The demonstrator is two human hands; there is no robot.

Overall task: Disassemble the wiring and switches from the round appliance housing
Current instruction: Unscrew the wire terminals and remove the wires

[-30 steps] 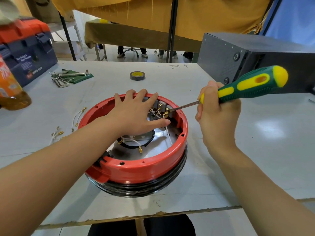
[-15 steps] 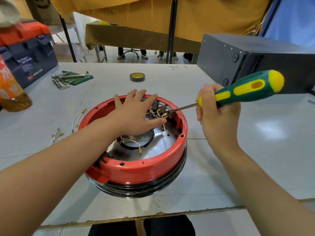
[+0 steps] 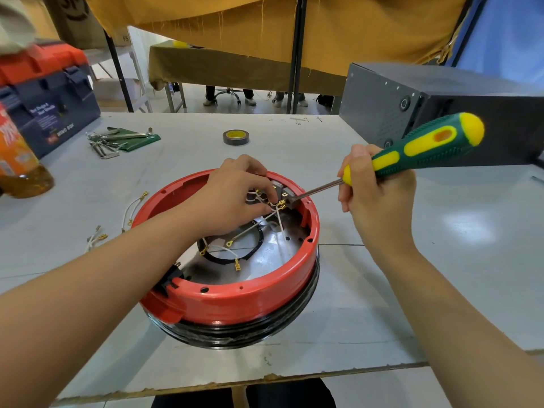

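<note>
The round red housing (image 3: 235, 301) with a black base ring lies open side up on the grey table. Inside, white wires (image 3: 250, 228) with brass terminals run to grey switches (image 3: 282, 191) at the far rim. My left hand (image 3: 232, 198) reaches into the housing, fingers curled and pinching the wires at the switch terminals. In my right hand (image 3: 376, 195) is a green and yellow screwdriver (image 3: 421, 148); its metal tip rests against the switch terminals from the right.
Loose white wires (image 3: 134, 209) lie on the table left of the housing. Hex keys on a green pouch (image 3: 123, 139) and a tape roll (image 3: 236, 137) sit farther back. A dark metal box (image 3: 441, 113) stands at right, a toolbox (image 3: 50, 101) and orange bottle (image 3: 14, 160) at left.
My left hand went from lying flat and spread over the housing to curled, pinching the wires at the switches. The screwdriver stayed at the terminals, its handle shifting slightly.
</note>
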